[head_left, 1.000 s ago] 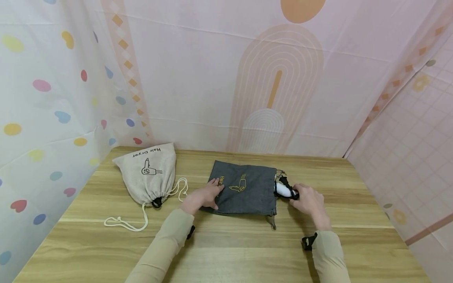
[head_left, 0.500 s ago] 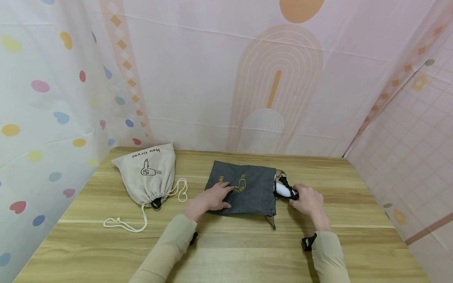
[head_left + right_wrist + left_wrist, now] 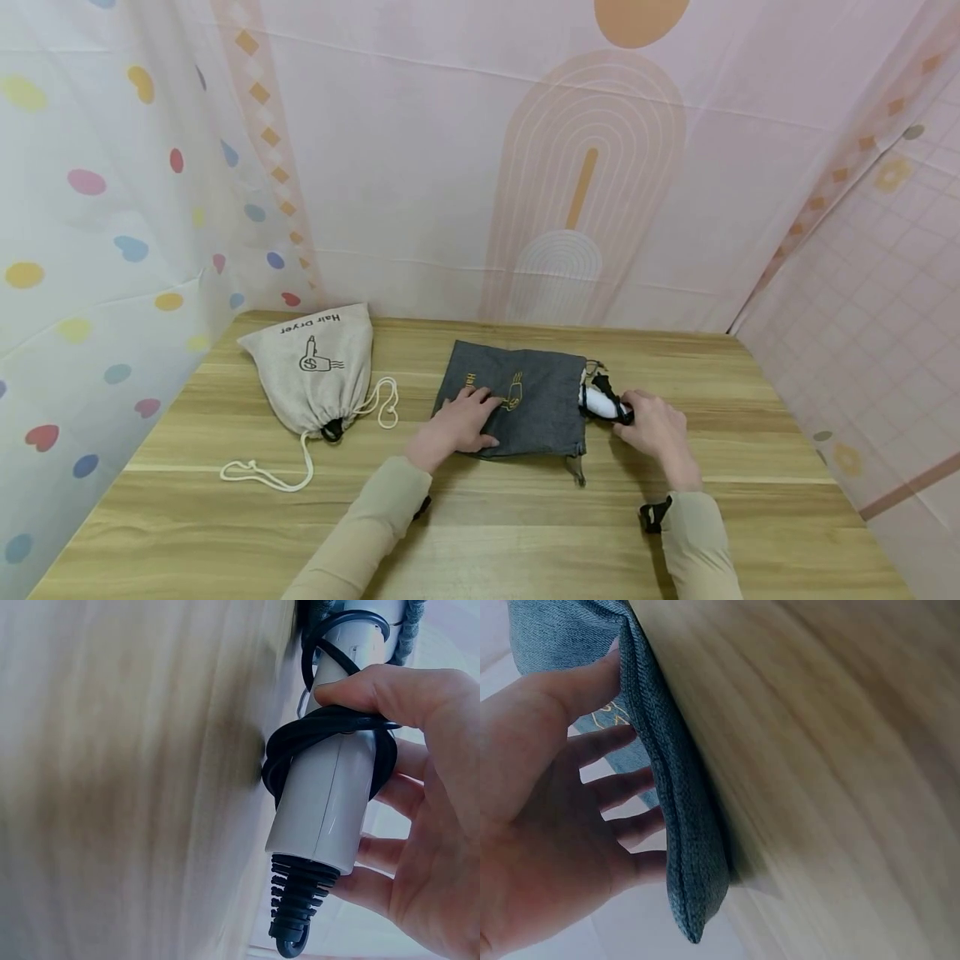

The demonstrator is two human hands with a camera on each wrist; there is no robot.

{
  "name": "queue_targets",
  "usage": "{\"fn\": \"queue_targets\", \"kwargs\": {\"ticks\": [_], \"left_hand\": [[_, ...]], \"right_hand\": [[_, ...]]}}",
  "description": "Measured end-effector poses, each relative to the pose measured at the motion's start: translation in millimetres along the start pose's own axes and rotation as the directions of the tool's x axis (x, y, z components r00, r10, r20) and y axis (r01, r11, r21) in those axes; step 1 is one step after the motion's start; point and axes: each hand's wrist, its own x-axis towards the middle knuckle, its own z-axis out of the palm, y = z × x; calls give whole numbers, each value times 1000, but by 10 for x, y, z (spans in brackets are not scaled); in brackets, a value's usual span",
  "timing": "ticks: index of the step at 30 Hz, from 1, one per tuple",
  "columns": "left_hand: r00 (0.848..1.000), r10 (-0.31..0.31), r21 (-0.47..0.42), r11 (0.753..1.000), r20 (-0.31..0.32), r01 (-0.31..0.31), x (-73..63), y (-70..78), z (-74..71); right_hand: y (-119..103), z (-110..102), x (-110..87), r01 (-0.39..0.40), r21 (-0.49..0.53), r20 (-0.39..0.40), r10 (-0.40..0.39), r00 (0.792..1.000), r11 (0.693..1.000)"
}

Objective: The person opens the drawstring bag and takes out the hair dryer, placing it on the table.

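Note:
A dark grey drawstring bag [image 3: 551,417] with a yellow hair dryer print lies flat on the wooden table. My left hand [image 3: 459,425] rests on its left part, fingers spread. In the left wrist view the thumb and fingers [image 3: 634,784] reach over the bag's seam. Out of the bag's right end sticks the white handle of a hair dryer [image 3: 600,403], with a black cord [image 3: 322,735] wound round it. My right hand [image 3: 654,429] grips this handle, thumb on one side and fingers on the other. The dryer's body is hidden inside the bag.
A beige drawstring bag [image 3: 330,392] printed "Hair Dryer" lies at the left, its mouth gathered by a black toggle [image 3: 332,429]. Its white cord [image 3: 262,475] trails over the table [image 3: 525,542]. Patterned curtains [image 3: 420,167] stand behind and at both sides.
My left hand has slid to the right along the grey bag, from its left edge to the print. The right hand, the dryer and the beige bag have stayed in place.

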Motion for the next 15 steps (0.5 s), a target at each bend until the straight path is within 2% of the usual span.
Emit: {"fn": "queue_targets", "kwargs": {"ticks": [15], "left_hand": [[998,-56,14,998,12,56,-15,36,-15]], "right_hand": [[23,-31,-65,-30,-12,8,30,1000,999]]}}
